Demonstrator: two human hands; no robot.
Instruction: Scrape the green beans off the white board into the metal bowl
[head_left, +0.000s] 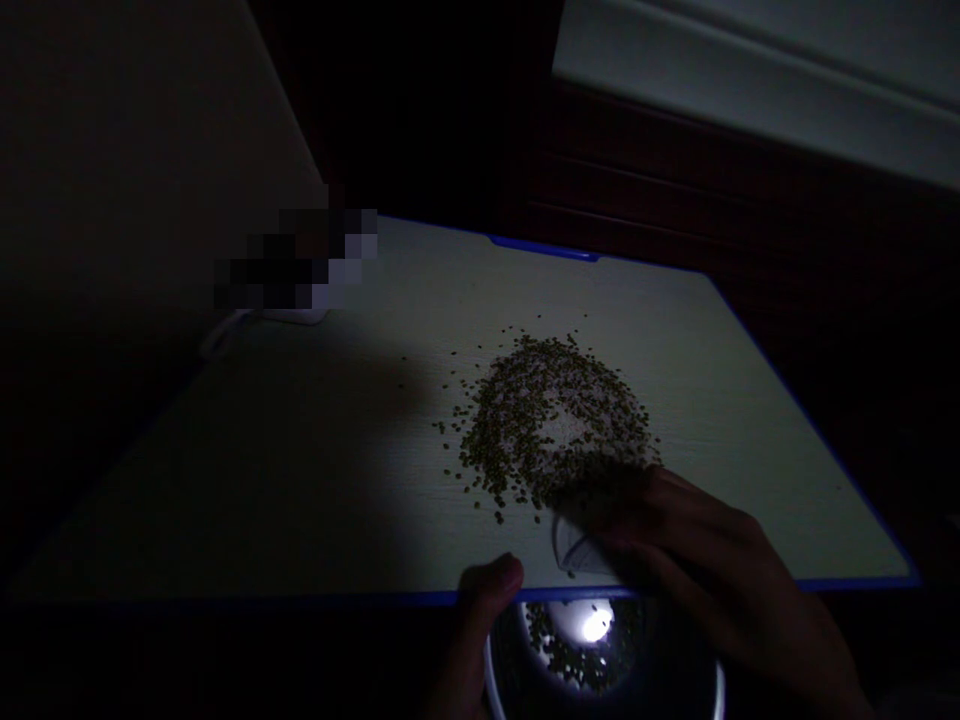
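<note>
head view: small seeds (556, 655) inside a bowl (490, 675)

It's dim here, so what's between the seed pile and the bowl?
The head view shows tabletop, its blue edge, and a clear curved piece by the right hand.

Beans (525, 375) are lying on the board (765, 450), spreading around a patch of grains (566, 430), with a few straying leftward. The right hand (712, 555) is reaching over the heap's near-right edge; a small object (576, 552) is sitting beside its fingers. Before the board's near edge, a bowl (489, 680) is holding more beans, with the left hand (480, 625) lying left of it. A wall (127, 130) is standing at left.
</note>
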